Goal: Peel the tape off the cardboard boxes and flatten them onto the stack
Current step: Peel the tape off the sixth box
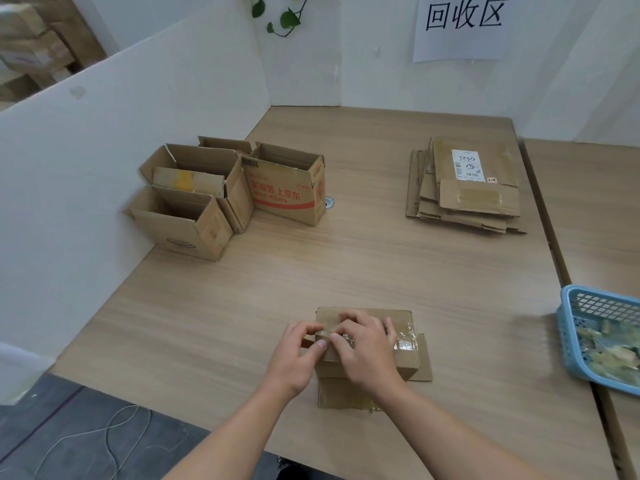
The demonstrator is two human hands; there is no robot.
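A small brown cardboard box (407,363) stands near the table's front edge with its flaps spread flat around it. Clear tape (406,341) runs across its top. My left hand (296,358) is at the box's left edge, thumb and fingers pinching the tape end. My right hand (367,348) lies on top of the box, fingers curled down onto the tape beside the left hand. A stack of flattened boxes (467,188) lies at the far right of the table. Several open, upright boxes (221,192) stand at the far left against the white partition.
A blue plastic basket (571,327) holding crumpled tape scraps sits at the right, over the seam to a second table. White partition walls close off the left and back. A cable lies on the grey floor at lower left.
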